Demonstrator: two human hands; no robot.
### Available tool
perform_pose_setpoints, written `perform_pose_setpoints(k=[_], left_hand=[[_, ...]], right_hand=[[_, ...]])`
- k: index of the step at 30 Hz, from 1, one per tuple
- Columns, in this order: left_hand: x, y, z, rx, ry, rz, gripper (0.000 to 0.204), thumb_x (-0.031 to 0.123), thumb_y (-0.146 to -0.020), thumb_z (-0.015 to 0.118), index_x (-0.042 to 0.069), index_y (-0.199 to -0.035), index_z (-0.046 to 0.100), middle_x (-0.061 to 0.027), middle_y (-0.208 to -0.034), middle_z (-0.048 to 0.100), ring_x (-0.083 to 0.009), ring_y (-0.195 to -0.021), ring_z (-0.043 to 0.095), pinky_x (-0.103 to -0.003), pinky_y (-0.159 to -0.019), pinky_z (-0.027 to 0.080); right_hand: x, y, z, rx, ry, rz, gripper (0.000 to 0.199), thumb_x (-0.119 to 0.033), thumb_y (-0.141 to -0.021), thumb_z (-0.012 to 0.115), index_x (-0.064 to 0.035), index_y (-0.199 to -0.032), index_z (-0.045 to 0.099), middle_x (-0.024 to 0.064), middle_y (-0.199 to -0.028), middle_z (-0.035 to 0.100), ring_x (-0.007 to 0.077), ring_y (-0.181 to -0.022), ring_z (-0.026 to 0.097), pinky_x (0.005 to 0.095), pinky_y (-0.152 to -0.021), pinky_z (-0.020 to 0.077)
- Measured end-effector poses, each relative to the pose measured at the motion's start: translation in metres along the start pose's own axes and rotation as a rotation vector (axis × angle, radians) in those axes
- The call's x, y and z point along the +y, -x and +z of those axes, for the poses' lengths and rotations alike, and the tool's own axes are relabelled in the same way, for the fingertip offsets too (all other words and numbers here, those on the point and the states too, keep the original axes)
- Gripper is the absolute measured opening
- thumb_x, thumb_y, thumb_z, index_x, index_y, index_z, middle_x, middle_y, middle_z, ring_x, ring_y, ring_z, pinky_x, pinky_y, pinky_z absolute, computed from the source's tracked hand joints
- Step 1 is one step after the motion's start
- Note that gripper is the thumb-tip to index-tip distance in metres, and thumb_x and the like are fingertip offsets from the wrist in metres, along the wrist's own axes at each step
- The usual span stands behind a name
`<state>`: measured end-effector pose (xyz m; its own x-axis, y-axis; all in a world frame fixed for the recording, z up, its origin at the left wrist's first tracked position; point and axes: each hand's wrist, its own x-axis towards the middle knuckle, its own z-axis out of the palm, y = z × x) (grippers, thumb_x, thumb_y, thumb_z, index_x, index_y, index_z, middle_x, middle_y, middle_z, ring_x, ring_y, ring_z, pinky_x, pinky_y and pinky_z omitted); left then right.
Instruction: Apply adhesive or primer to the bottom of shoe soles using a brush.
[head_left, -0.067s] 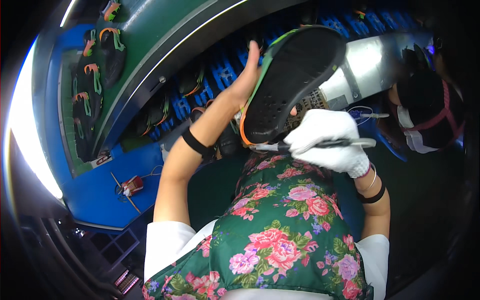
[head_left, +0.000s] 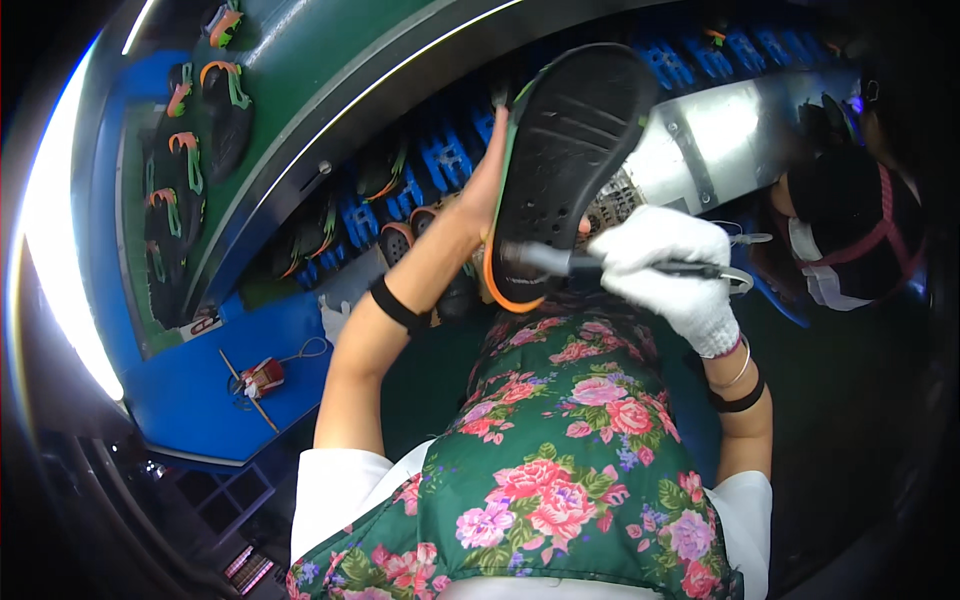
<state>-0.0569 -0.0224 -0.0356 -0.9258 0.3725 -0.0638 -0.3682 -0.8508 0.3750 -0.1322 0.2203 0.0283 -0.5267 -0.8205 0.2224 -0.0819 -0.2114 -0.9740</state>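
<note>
Pinched in our right hand's point(head_left: 668, 268) white-gloved grip is a brush point(head_left: 586, 265), while our left hand point(head_left: 482, 195) holds up a black shoe point(head_left: 575, 135), sole facing us. The shoe is tilted above our flowered apron point(head_left: 560, 490), toe end high and leaning right, orange-rimmed heel low near the top of the cloth. Between its right edge and the glove we see only a narrow gap. Up to the left, the curved metal edge of a green shelf point(head_left: 310, 60) sweeps past, with more shoes point(head_left: 228, 120) lying on it; below, the blue table point(head_left: 185, 400), carrying a small red thing point(head_left: 265, 377) and a thin stick point(head_left: 250, 392), stays well apart from both hands.

Our left palm and most of its fingers are hidden behind the shoe; one fingertip shows past the right edge. The upper faces away from us. Motion blurs the brush's pale tip over the heel part of the sole, and we cannot tell whether it touches. Shadow swallows much of the far right.

Our left grip spans the back of the shoe, thumb up along the green rim; our right fingers press together around the dark handle.
</note>
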Motion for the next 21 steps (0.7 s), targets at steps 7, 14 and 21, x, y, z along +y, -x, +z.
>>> perform_pose_setpoints(k=[7,14,21], left_hand=[[-0.063,0.021,0.001,0.389,0.015,0.153,0.051,0.034,-0.112,0.036,-0.003,-0.142,0.052,-0.0193,-0.138,0.062,-0.0326,-0.122,0.064,-0.046,-0.107,0.054],[-0.068,0.043,-0.001,0.517,-0.412,-0.029,0.040,0.021,-0.111,0.043,-0.010,-0.129,0.059,-0.0275,-0.119,0.068,-0.0342,-0.103,0.073,-0.041,-0.089,0.064],[-0.059,0.032,0.044,0.157,0.463,0.273,0.076,0.060,-0.099,0.055,-0.003,-0.142,0.053,-0.0250,-0.137,0.061,-0.0439,-0.122,0.062,-0.059,-0.106,0.052]], right_hand=[[0.002,0.001,-0.001,0.248,0.301,-0.123,0.019,0.003,-0.078,0.081,-0.0024,-0.096,0.078,0.0115,-0.099,0.078,0.0219,-0.091,0.074,0.0328,-0.084,0.0577],[-0.002,0.010,-0.004,0.099,0.497,-0.297,0.021,-0.001,-0.078,0.080,-0.0053,-0.099,0.077,0.0119,-0.098,0.075,0.0293,-0.087,0.072,0.0397,-0.080,0.0571],[-0.014,0.017,0.011,0.217,0.576,-0.342,0.025,0.002,-0.076,0.081,-0.0036,-0.100,0.077,0.0128,-0.101,0.077,0.0282,-0.086,0.073,0.0369,-0.076,0.0577]])
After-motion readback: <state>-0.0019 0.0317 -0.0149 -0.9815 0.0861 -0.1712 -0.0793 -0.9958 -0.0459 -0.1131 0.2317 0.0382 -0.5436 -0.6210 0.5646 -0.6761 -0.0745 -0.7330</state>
